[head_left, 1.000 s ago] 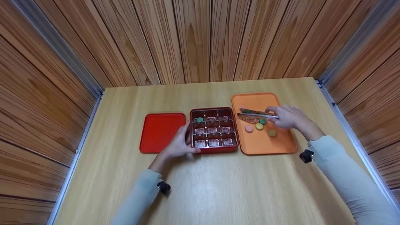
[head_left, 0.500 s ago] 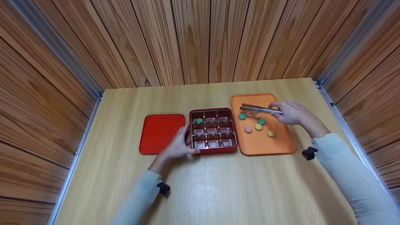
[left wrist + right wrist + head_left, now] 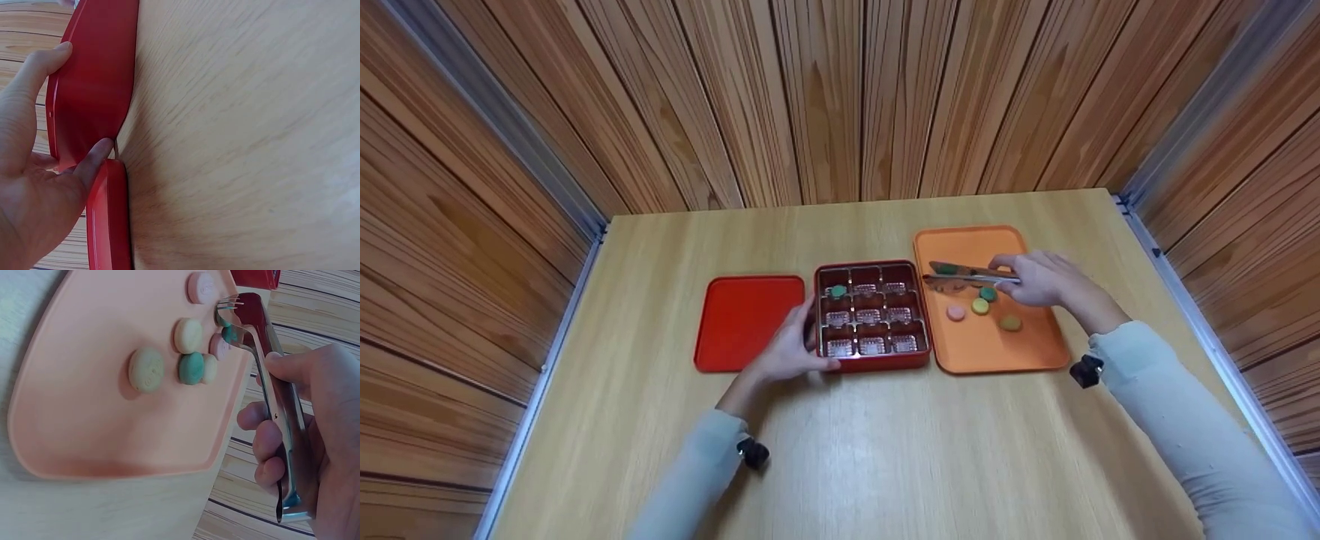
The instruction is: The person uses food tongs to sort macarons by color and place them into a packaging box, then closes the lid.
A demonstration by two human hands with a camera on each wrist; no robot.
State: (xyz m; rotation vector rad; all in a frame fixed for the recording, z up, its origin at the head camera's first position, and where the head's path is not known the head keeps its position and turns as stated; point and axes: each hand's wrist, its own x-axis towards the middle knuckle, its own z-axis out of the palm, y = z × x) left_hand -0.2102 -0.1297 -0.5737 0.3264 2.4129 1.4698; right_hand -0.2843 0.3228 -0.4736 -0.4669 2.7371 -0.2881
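Head view, table point(image 3: 885, 450): we worked at a light wooden table set between wood-panelled walls, with everything lying along its middle.
Orange tray point(image 3: 997, 345): it lay just to the right of the red box, touching or nearly touching it, and carried the loose round sweets.
Red box point(image 3: 873, 361): we saw 9 compartments in 3 rows of 3, most with clear ridged liners, and 1 green sweet point(image 3: 838, 290) sat in the far-left compartment.
Red lid point(image 3: 742, 319): it lay flat just to the left of the box, apart from it by a narrow gap.
Left hand point(image 3: 791, 349): we rested it against the box's near-left corner, fingers fairly straight along the left wall and thumb along the front; in the left wrist view the thumb point(image 3: 95, 160) sat in the gap between box and lid.
Right hand point(image 3: 1039, 279): our fingers were curled round the handle of the metal tongs point(image 3: 967, 274), which pointed left over the far part of the tray.
Tongs' tips, right wrist view: the toothed ends point(image 3: 236, 318) were closed on a green sweet point(image 3: 228, 332) beside a pink one.
Loose sweets: a pink one point(image 3: 956, 312), a yellow one point(image 3: 980, 305), a green one point(image 3: 988, 294) and an olive one point(image 3: 1011, 323) lay on the tray near the tongs.
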